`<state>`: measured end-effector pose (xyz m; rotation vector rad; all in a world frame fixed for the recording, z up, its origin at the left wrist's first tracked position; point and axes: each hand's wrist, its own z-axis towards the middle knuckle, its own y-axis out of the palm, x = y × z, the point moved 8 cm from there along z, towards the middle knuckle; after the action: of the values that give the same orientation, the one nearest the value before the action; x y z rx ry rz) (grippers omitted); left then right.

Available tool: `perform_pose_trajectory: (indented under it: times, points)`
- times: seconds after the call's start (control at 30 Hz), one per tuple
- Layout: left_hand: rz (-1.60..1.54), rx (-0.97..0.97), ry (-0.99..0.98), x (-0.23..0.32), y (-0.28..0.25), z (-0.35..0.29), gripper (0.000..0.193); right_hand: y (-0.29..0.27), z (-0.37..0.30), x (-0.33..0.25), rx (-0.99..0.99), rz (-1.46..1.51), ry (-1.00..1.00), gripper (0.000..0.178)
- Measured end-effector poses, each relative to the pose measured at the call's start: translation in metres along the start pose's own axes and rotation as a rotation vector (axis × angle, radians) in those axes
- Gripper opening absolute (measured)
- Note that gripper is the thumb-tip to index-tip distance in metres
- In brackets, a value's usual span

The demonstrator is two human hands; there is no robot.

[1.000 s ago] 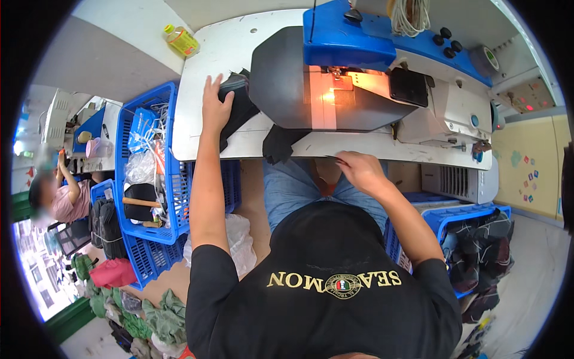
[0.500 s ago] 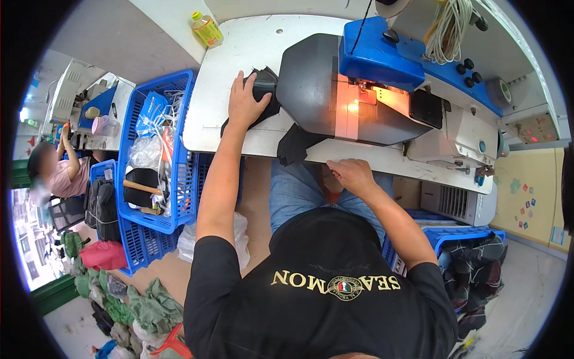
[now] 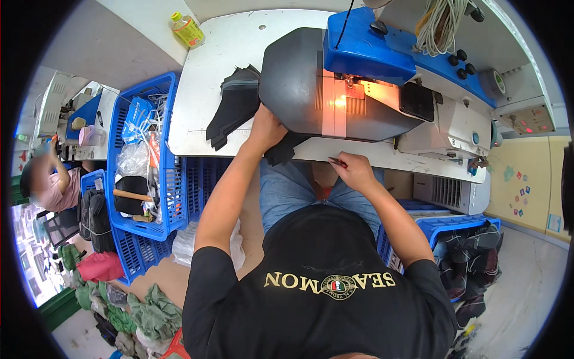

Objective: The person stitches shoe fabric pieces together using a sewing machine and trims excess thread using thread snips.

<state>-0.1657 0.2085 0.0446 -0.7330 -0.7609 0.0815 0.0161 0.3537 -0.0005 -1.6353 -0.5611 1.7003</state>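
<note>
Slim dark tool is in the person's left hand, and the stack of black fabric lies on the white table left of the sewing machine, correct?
No: the head view shows the slim dark tool in the right hand. The stack of black fabric does lie on the white table left of the sewing machine.

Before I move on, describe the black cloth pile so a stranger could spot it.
Find the white table with the blue sewing machine. Left of the machine's dark plate lies the black cloth pile. Its layers lie wholly on the table, whereas the other black cloth by the left hand droops over the front edge.
</note>
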Motion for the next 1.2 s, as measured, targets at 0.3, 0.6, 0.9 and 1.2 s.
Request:
perform_pose_trajectory:
  times: [0.3,0.6,0.9,1.2]
  points:
    - [-0.778,0.247,-0.481,-0.05,0.004,-0.008,0.02,0.001,-0.002,0.001,-0.009,0.0,0.025,0.021]
    - [-1.385,0.863,-0.381,-0.061,-0.083,-0.036,0.036,-0.032,-0.008,-0.045,0.003,0.372,-0.026,0.014]
    - [0.064,-0.23,0.424,0.151,-0.046,0.003,0.036,-0.056,-0.022,-0.077,0.112,0.914,0.113,0.04]
    - [0.215,-0.216,0.3,0.161,-0.031,0.038,0.038,-0.085,0.006,-0.09,0.041,0.661,0.259,0.035]
